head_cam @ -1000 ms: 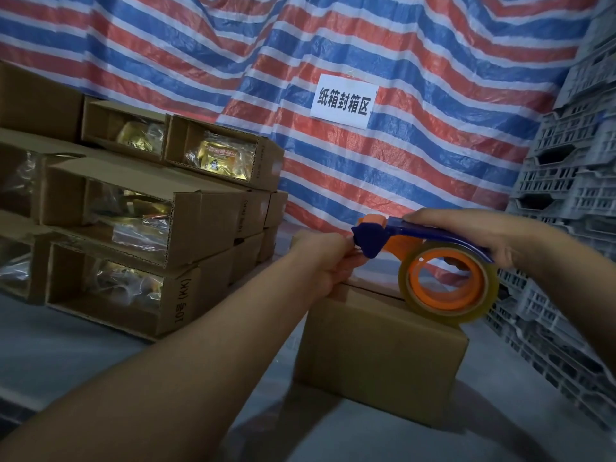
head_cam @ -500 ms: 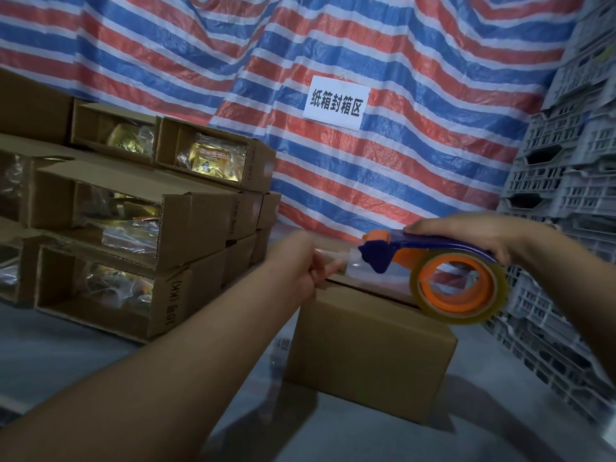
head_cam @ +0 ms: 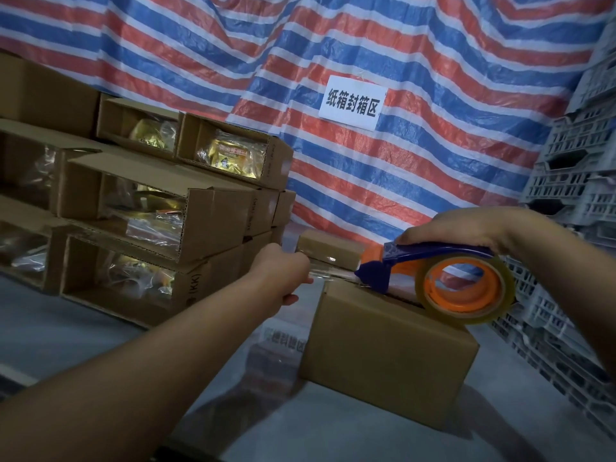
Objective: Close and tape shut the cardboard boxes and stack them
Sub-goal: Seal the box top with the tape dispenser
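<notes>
Since the earlier frame, the left hand (head_cam: 283, 278) has drawn away to the left of the dispenser (head_cam: 430, 275), and a longer strip of clear tape (head_cam: 328, 273) now stretches between them. Its fingers are curled, pinching the free end of the tape just beyond the left edge of the box (head_cam: 383, 348). The right hand (head_cam: 456, 231) grips the blue handle of the dispenser from above, fingers wrapped around it, much as before. The dispenser's blue nose sits at the box's top left edge, and its orange reel with the tape roll rests over the top of the box, toward the right.

The box stands closed on the grey tabletop (head_cam: 66, 328), near and right of centre, directly under the right hand and just right of the left hand. A second small box (head_cam: 328, 245) lies just behind it, partly hidden by the tape.

Left of the hands, a stack of open boxes (head_cam: 150, 201) holds clear-wrapped gold packets. A striped tarp (head_cam: 366, 45) hangs at the far side with a white sign (head_cam: 353, 103). Grey crates (head_cam: 580, 168) are piled on the right.
</notes>
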`<state>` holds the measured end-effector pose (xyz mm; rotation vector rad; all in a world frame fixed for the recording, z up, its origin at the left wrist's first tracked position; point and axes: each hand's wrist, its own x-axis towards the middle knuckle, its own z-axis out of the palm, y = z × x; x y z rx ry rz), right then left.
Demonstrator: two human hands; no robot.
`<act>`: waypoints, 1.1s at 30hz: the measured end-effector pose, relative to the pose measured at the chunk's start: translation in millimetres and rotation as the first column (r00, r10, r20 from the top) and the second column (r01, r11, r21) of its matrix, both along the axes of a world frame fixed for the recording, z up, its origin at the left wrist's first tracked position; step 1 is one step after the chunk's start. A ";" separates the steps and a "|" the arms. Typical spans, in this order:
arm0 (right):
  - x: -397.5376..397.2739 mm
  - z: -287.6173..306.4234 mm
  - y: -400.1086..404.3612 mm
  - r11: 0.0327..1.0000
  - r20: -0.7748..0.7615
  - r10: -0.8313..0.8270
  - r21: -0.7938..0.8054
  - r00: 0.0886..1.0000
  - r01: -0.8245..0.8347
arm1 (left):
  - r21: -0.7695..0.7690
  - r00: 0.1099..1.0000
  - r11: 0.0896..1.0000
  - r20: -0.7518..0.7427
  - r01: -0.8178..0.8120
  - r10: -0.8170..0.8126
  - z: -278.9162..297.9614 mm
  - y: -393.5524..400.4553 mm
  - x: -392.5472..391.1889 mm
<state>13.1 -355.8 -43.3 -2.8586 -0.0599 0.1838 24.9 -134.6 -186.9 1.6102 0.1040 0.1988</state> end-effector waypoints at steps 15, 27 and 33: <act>3.8 -3.1 -2.2 0.999 0.020 0.033 0.001 0.999 -0.033 | -0.007 0.965 0.992 -0.229 0.129 -0.128 -26.9 -20.7 -6.5; 8.0 -2.3 1.4 0.998 -0.006 0.018 -0.065 1.000 -0.018 | 0.218 0.997 0.973 0.001 0.076 -0.078 -1.1 -10.7 -11.5; 6.5 -2.4 -1.6 0.996 -0.021 0.073 -0.049 0.997 -0.074 | 0.227 0.966 0.939 -0.080 0.259 -0.247 -0.6 -28.2 -14.3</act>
